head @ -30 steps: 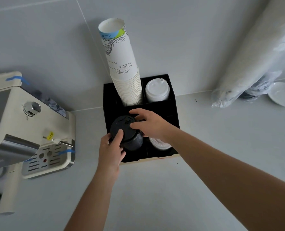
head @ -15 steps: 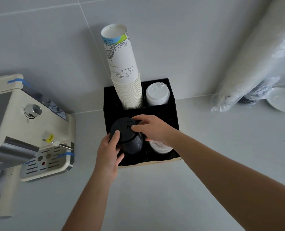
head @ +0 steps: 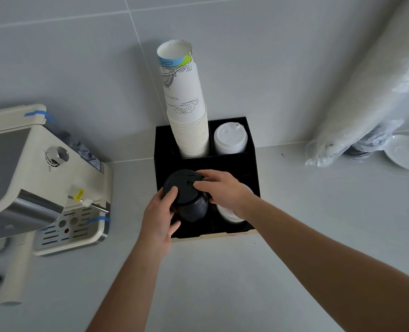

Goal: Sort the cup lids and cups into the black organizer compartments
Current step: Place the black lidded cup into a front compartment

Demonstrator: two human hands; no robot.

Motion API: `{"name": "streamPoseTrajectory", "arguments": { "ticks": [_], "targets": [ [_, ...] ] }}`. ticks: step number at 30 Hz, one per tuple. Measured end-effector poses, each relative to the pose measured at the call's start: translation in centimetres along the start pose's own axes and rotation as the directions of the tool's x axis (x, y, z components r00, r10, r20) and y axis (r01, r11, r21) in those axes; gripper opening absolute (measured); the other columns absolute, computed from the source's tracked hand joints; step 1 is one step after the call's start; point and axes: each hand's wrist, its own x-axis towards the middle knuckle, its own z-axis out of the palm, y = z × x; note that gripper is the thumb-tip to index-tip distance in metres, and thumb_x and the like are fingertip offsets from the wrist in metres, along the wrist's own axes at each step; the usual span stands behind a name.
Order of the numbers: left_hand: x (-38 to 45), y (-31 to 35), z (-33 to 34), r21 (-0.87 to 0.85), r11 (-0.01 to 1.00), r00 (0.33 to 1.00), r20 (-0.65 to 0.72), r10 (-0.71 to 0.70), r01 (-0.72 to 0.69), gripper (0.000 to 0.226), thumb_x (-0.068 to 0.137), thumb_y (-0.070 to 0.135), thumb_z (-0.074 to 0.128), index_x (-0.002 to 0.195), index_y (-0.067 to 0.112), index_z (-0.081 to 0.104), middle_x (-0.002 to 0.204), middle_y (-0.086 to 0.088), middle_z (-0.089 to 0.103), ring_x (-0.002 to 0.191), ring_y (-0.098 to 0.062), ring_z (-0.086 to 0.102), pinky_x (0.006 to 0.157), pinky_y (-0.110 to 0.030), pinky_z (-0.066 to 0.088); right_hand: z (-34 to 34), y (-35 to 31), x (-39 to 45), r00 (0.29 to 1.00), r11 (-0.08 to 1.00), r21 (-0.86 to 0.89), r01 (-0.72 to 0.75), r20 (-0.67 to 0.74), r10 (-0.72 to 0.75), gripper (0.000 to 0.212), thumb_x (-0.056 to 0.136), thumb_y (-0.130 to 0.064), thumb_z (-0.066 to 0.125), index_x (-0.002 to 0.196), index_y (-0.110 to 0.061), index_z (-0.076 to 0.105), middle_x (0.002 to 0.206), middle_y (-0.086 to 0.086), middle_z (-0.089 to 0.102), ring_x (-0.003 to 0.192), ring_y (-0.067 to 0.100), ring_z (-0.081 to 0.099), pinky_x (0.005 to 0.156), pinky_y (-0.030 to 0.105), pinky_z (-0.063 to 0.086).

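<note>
Wall (head: pixel 67 56): large pale grey tiles, thin grout lines crossing the upper left of the frame. Countertop (head: pixel 318 224): smooth light grey, meeting the wall along a seam at mid-frame; a few dark specks near the right-hand seam. Cream espresso machine (head: pixel 31 168) at left edge, with steel drip tray (head: pixel 72 228) and blue tape strips. White saucer (head: pixel 407 152) at right edge, beside a plastic-wrapped sleeve (head: pixel 366 92) leaning against the wall. Lighting soft and even.
</note>
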Motion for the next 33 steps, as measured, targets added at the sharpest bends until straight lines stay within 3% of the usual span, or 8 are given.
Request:
{"name": "streamPoseTrajectory", "arguments": {
  "ticks": [4, 6, 9, 17, 21, 25, 31, 33],
  "targets": [
    [-0.3, 0.3, -0.3, -0.012, 1.0, 1.0, 0.002, 0.003, -0.003, 0.019, 0.092, 0.037, 0.06, 0.11, 0.037, 0.063, 0.119, 0.01, 0.066, 0.117, -0.018, 0.057, 0.105, -0.049, 0.039, 0.7, 0.1, 0.5, 0.999, 1.0, -0.011, 0.006, -0.034, -0.006, 0.07, 0.061, -0.05, 0.07, 0.13, -0.035, 0.064, 0.116, -0.005, 0.073, 0.109, 0.015, 0.068, 0.104, 0.042, 0.051],
    [-0.4, 0.3, -0.5, -0.02, 1.0, 1.0, 0.008, 0.003, -0.003, 0.025, 0.092, 0.037, 0.059, 0.118, 0.034, 0.062, 0.12, 0.009, 0.066, 0.118, -0.017, 0.057, 0.106, -0.049, 0.039, 0.8, 0.1, 0.5, 0.999, 1.0, -0.007, 0.012, -0.048, -0.013, 0.076, 0.058, -0.054, 0.069, 0.131, -0.036, 0.062, 0.122, -0.004, 0.07, 0.113, 0.017, 0.066, 0.106, 0.044, 0.05],
    [-0.7, 0.5, -0.7, -0.023, 1.0, 1.0, 0.023, 0.012, -0.011, 0.02, 0.094, 0.034, 0.058, 0.113, 0.035, 0.062, 0.119, 0.009, 0.066, 0.114, -0.015, 0.058, 0.107, -0.049, 0.039, 1.0, -0.5, 0.0, 0.999, 1.0, -0.022, 0.013, -0.046, -0.014, 0.081, 0.057, -0.055, 0.068, 0.135, -0.036, 0.059, 0.13, -0.002, 0.066, 0.117, 0.017, 0.064, 0.107, 0.043, 0.048],
    [-0.9, 0.7, -1.1, -0.018, 0.999, 0.999, -0.006, 0.045, -0.045, 0.018, 0.094, 0.032, 0.058, 0.111, 0.035, 0.062, 0.124, 0.008, 0.064, 0.12, -0.017, 0.056, 0.104, -0.044, 0.042, 0.9, -0.8, -0.2, 0.999, 0.999, -0.031, 0.025, -0.038, -0.026, 0.059, 0.079, -0.037, 0.071, 0.137, -0.033, 0.058, 0.137, 0.001, 0.061, 0.123, 0.014, 0.059, 0.11, 0.041, 0.045],
    [-1.0, 0.8, -1.1, -0.009, 0.996, 0.996, -0.022, 0.084, -0.084, 0.018, 0.095, 0.029, 0.057, 0.11, 0.036, 0.064, 0.123, 0.008, 0.065, 0.12, -0.015, 0.057, 0.097, -0.039, 0.044, 0.8, -0.9, -0.2, 0.999, 0.999, -0.025, 0.029, -0.038, -0.03, 0.058, 0.08, -0.037, 0.071, 0.137, -0.034, 0.058, 0.136, 0.0, 0.06, 0.124, 0.013, 0.058, 0.112, 0.042, 0.043],
    [-1.2, 1.0, -1.3, 0.009, 0.995, 0.995, -0.032, 0.098, -0.098, 0.021, 0.096, 0.027, 0.054, 0.114, 0.033, 0.062, 0.123, 0.007, 0.065, 0.118, -0.015, 0.057, 0.101, -0.041, 0.044, 0.8, -0.8, -0.3, 0.999, 0.999, -0.02, 0.035, -0.036, -0.035, 0.058, 0.081, -0.038, 0.071, 0.137, -0.033, 0.058, 0.137, 0.0, 0.06, 0.123, 0.013, 0.058, 0.111, 0.042, 0.044],
    [-1.6, 1.0, -1.9, 0.053, 0.991, 0.992, -0.037, 0.125, -0.123, 0.015, 0.097, 0.027, 0.052, 0.1, 0.034, 0.065, 0.118, 0.008, 0.066, 0.115, -0.012, 0.058, 0.103, -0.041, 0.043, 0.2, -0.8, -0.4, 0.998, 1.0, -0.006, 0.03, -0.06, -0.03, 0.053, 0.085, -0.036, 0.071, 0.136, -0.033, 0.059, 0.136, -0.001, 0.061, 0.121, 0.012, 0.059, 0.11, 0.041, 0.046],
    [-1.9, 0.5, -2.6, 0.058, 0.991, 0.99, -0.058, 0.125, -0.122, 0.018, 0.097, 0.028, 0.053, 0.111, 0.028, 0.064, 0.123, 0.004, 0.064, 0.12, -0.014, 0.056, 0.105, -0.042, 0.043, -0.2, -0.9, -1.0, 0.997, 0.999, 0.013, 0.031, -0.074, -0.03, 0.049, 0.088, -0.032, 0.07, 0.136, -0.031, 0.06, 0.135, -0.001, 0.061, 0.122, 0.012, 0.058, 0.111, 0.041, 0.045]
  ]
}}
